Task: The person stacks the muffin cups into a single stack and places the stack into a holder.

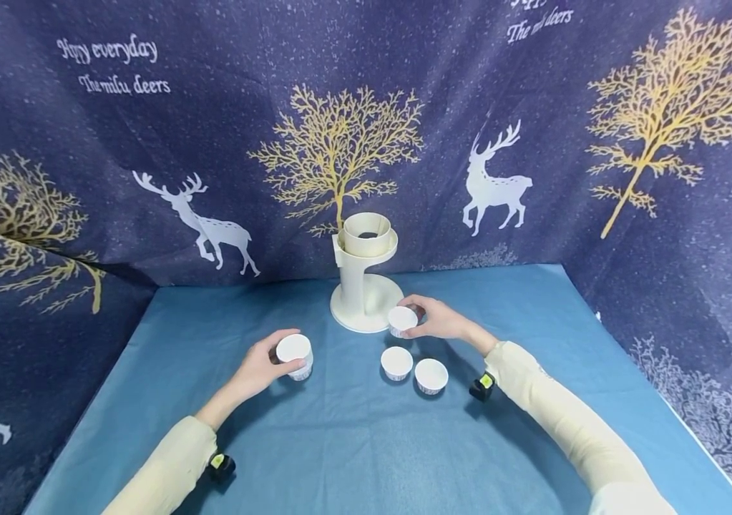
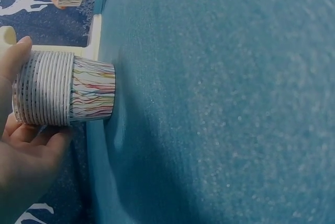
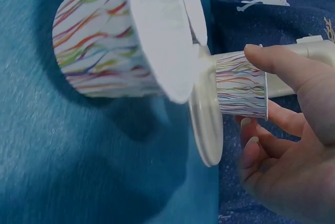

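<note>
My left hand (image 1: pixel 265 365) grips a stack of paper baking cups (image 2: pixel 47 88), white with wavy coloured lines and nested rim over rim. In the head view this stack is left of the middle, its base close to the cloth. My right hand (image 1: pixel 436 319) pinches a single paper baking cup (image 3: pixel 242 85) by its rim between thumb and fingers, beside the stand's round base. Two more baking cups, one on the left (image 1: pixel 396 363) and one on the right (image 1: pixel 431 376), sit mouth up on the cloth just nearer than the right hand.
A cream stand (image 1: pixel 353 286) with a round base and an upper ring stands at the back centre; a cream cylinder (image 1: pixel 367 244) sits in the ring. Blue cloth (image 1: pixel 366 450) covers the table. Behind it hangs a dark curtain (image 1: pixel 211 129) printed with deer and trees.
</note>
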Demonstrator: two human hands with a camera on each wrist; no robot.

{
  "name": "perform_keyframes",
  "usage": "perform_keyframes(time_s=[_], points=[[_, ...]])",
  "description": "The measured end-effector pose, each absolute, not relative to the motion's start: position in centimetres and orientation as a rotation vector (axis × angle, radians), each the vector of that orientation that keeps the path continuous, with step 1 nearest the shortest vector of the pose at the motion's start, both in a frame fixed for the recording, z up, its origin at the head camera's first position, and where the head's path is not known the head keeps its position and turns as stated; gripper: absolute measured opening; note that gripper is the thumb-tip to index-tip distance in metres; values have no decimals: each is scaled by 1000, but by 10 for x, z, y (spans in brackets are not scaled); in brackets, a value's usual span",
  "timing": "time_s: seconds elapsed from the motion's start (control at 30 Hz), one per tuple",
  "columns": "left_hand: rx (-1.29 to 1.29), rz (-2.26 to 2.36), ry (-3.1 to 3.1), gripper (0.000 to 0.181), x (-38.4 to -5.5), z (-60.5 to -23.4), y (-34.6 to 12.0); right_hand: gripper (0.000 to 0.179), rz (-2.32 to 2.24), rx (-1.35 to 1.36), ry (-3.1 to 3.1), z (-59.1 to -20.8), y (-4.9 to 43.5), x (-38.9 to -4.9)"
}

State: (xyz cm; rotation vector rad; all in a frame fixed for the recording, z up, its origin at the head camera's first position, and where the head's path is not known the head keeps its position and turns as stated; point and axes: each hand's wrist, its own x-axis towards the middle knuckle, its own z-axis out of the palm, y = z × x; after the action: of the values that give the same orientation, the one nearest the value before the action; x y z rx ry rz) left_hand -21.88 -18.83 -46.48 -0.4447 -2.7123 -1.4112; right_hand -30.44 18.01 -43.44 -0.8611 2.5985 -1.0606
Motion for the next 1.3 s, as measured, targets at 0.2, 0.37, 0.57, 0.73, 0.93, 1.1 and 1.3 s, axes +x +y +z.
perform_keyframes(time_s=[0.2, 0.37, 0.57, 0.73, 0.93, 1.1, 1.3], points=[[-433, -1432, -2711, 59, -213, -456, -186, 50, -1062, -875, 2585, -433, 172, -304], [-443, -1466, -2707, 57, -210, -450, -185, 50, -1065, -905, 2583, -428, 166, -303], [-457, -1481, -2697, 62, -220, -465, -191, 52, -1058, -946, 2600, -422, 161, -303], [-442, -1467, -2708, 61, -222, -467, -191, 53, -1007, -904, 2624, -421, 154, -301], [-428, -1446, -2730, 62, -222, -465, -191, 54, -952, -899, 2681, -415, 138, -293], [-435, -1445, -2718, 62, -222, -460, -191, 52, -959, -872, 2705, -402, 122, -279], [-439, -1428, -2730, 63, -220, -462, -191, 51, -964, -881, 2695, -391, 107, -269]])
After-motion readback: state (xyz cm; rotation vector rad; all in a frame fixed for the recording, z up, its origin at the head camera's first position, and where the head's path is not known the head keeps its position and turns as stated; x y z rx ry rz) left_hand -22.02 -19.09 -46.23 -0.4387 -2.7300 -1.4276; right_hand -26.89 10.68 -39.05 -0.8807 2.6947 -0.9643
